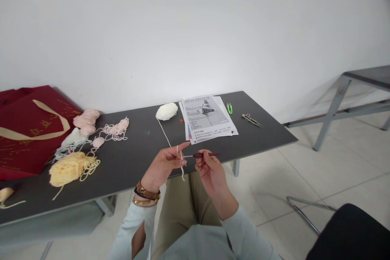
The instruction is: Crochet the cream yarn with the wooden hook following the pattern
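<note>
White yarn (165, 133) runs from a white ball of yarn (167, 111) on the dark table to my left hand (164, 163). There it passes over the raised index finger, and its loose tail hangs below the thumb, which pinches the strand. My right hand (212, 172) grips the dark red handle of a crochet hook (198, 155) between thumb and fingers. The hook's thin metal shaft points left and reaches the yarn beside my left fingertips. Whether a loop sits on the hook is too small to tell.
Printed sheets (207, 120), green thread snips (229, 108) and scissors (252, 120) lie on the table (137, 142). To the left are pink yarn (86, 118), yellow yarn (68, 169) and a red bag (30, 130). A black chair (350, 235) stands at lower right.
</note>
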A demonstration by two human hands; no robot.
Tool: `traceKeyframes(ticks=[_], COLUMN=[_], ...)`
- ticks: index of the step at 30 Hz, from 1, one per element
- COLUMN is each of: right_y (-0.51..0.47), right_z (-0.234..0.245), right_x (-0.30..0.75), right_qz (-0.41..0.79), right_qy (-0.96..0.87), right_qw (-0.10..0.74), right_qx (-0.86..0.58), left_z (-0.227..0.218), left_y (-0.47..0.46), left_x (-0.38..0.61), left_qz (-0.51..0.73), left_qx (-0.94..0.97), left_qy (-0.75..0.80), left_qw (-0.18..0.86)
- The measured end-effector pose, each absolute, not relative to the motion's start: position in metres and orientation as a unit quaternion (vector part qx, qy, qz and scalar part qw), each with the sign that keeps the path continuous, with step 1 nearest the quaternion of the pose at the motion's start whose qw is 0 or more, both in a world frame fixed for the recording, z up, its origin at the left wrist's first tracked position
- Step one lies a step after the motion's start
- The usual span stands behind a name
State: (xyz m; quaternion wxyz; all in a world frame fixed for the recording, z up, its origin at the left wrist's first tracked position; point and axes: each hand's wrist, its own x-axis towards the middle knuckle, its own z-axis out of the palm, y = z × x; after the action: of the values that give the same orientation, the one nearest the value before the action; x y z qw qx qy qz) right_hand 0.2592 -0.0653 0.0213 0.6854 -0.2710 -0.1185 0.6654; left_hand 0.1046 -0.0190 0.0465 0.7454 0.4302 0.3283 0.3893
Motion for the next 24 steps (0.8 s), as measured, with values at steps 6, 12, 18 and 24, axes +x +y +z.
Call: traceKeyframes(ticks=[6,12,18,24], right_y=[-0.064,-0.061,-0.059,-0.058], right_z=[0.021,0.019,0.017,0.013], right_x=[0.254,0.254,0.259,0.263], right_qz=[0.64,0.627,0.634,0.663], right_qy=[-0.152,-0.137,-0.137,-0.146], right_qw=[0.7,0.71,0.708,0.68], right_qx=[-0.279,-0.291,-0.279,-0.276], left_z=[0.049,0.041,0.042,0.044], left_y=[-0.032,-0.033,-0.025,-0.024], left_x=[0.118,0.12,0.119,0.12], left_qz=[0.388,0.403,0.428,0.422], left_qx=[0.441,0.402,0.384,0.403], left_qy=[0.357,0.365,0.385,0.37], left_qw=[0.726,0.737,0.722,0.722])
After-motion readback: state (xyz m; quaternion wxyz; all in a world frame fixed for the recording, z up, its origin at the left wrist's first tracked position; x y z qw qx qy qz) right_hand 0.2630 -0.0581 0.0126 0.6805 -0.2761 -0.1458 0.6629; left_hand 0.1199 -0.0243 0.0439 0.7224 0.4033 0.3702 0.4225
